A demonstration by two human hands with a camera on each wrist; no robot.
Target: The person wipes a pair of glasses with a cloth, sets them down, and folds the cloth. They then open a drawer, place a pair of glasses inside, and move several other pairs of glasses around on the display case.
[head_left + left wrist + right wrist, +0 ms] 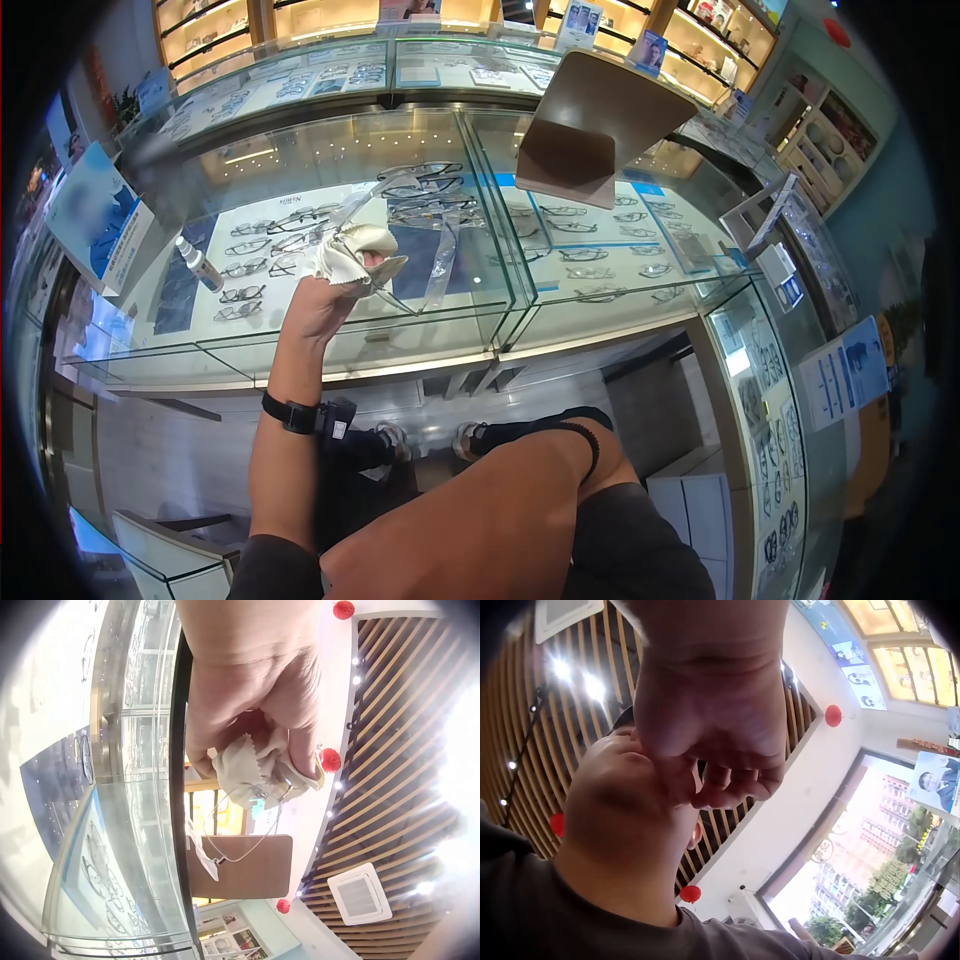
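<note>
Over the glass counter, my left hand [322, 297] grips a pale cloth [340, 258] with a zigzag edge, bunched between thumb and fingers. From the cloth hangs a thin wire eyeglass frame [220, 861], plain in the left wrist view; its upper part is hidden in the folds. A black band circles the left wrist. My right hand [712, 727] is raised to the person's face, its fingers curled in at the mouth and nose with nothing seen in them. The head view shows only the right forearm [470, 500], bent up close to the camera.
Rows of eyeglasses [430, 205] lie inside the glass display counter [400, 345]. On top stand a white spray bottle [200, 265], a brown panel on a stand [610, 105] and a blue poster sign [95, 220]. Another glass case [770, 440] closes off the right side.
</note>
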